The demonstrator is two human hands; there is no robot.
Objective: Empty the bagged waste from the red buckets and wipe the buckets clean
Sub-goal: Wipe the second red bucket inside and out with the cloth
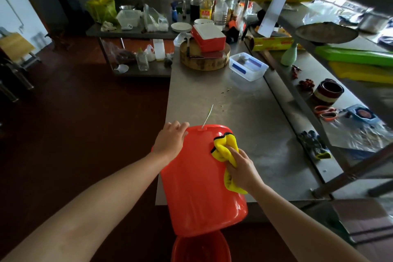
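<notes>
- My left hand (pixel 170 140) lies flat on the upper left edge of the red bucket (pixel 197 187), fingers (pixel 180 126) spread and curled over the rim, steadying it without closing round anything.
- My right hand (pixel 240 168) is bunched tight on a yellow cloth (pixel 225 147), which is pressed against the bucket's side near its upper right.
- The bucket lies tilted on its side at the near edge of the steel counter (pixel 244 117), its lower part hanging past the edge toward me.
- A thin white strip (pixel 207 117) sticks up from the bucket's far end.
- A second red bucket (pixel 200 247) stands on the floor (pixel 85 123) just below the first; only its rim and inside show.
- Farther along the counter: a round chopping block (pixel 204 57) with a red-and-white box (pixel 209 36) on it, and beside it a clear tub (pixel 247 66) with blue tape.
- Dark gloves (pixel 314 144) lie on the counter to my right, well apart from the bucket.
</notes>
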